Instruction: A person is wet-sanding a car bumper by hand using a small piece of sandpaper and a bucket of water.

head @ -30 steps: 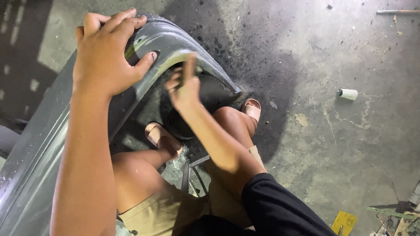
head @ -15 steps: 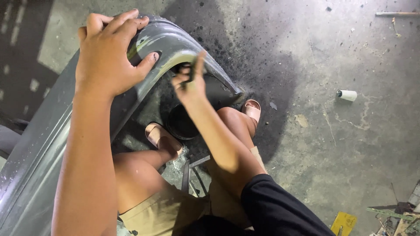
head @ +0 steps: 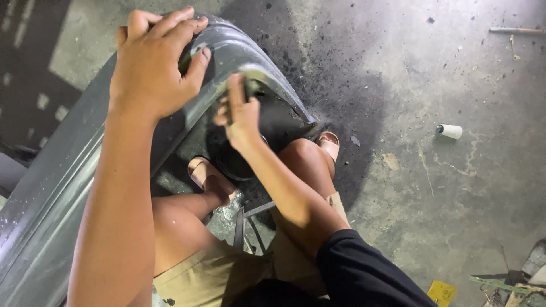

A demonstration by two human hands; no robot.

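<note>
Grey and curved, the long body panel (head: 68, 187) runs from the lower left of the head view up to an arch at the top centre, and both hands work on that arch. The left hand (head: 153, 62) lies over the outer crown of the arch, fingers spread and curled over the edge, thumb pressing on the near face, so it clasps the panel itself. Just to the right of that grasp and slightly below it, the right hand (head: 239, 113) presses against the inner lip of the arch, fingers bunched together around what may be a small sanding pad (head: 250, 85); motion blur there makes it hard to tell the pad from the fingertips. Below the right hand's hold sits a dark round opening under the arch, with the person's bare knees and two tan sandals (head: 210, 176) beneath it. A black sleeve (head: 369, 273) covers the right upper arm, and khaki shorts show at the bottom edge. Well away from both grips, out to the right on the stained concrete floor (head: 466, 204), lies a small white roll (head: 450, 131); a thin stick (head: 515, 30) rests near the top right corner, and a yellow scrap (head: 442, 292) sits at the lower right.
</note>
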